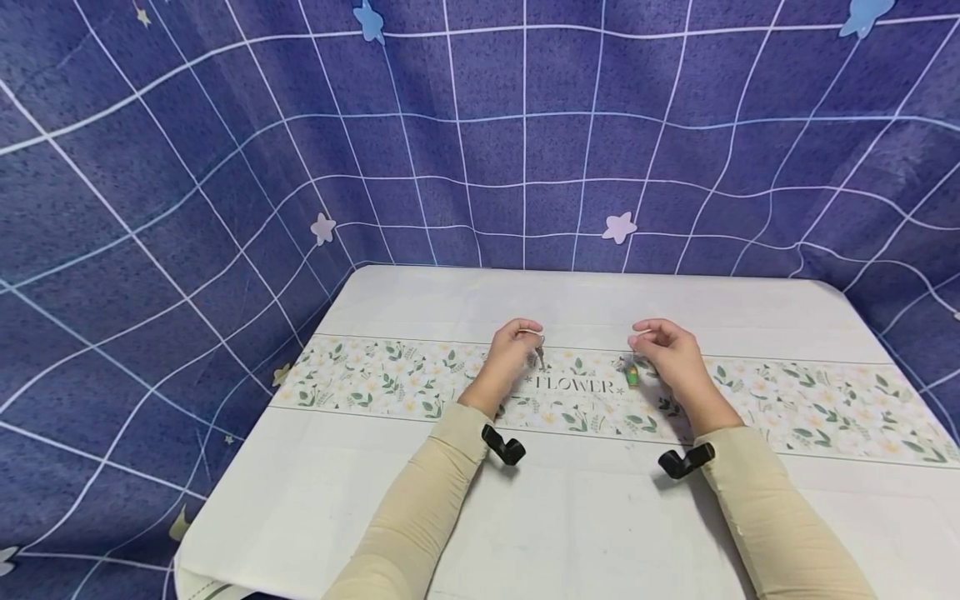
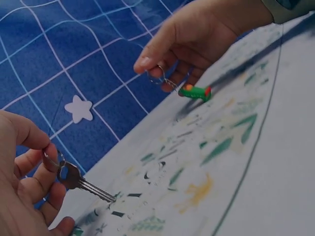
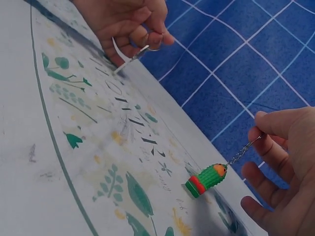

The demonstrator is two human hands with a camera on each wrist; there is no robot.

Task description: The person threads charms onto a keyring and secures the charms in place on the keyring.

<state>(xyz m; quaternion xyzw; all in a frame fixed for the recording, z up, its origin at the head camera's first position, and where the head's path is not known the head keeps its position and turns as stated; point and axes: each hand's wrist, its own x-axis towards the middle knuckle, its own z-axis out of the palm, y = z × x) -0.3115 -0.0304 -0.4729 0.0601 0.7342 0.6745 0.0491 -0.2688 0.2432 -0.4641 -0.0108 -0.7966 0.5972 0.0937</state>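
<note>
Two small things hang apart over the surface [image 1: 600, 500]: a key [image 2: 71, 176], pinched by its ring [image 2: 62, 156] in the left hand [image 1: 513, 350], and a green charm [image 3: 211, 179], dangling on a chain [image 3: 239, 155] from the right hand's [image 1: 672, 357] pinching fingers. The step seems one of steady holding; any next move likely calls for firm pinches. Palms face inward, forearms reaching forward.

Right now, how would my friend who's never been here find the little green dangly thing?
Start at the white tablecloth and find its flowery band. In the head view, just right of the word FLOWER, a short chain hangs from the right hand. The green charm dangles at its end, bumpy with a red stripe, unlike the metal key hanging from the left hand.
</note>
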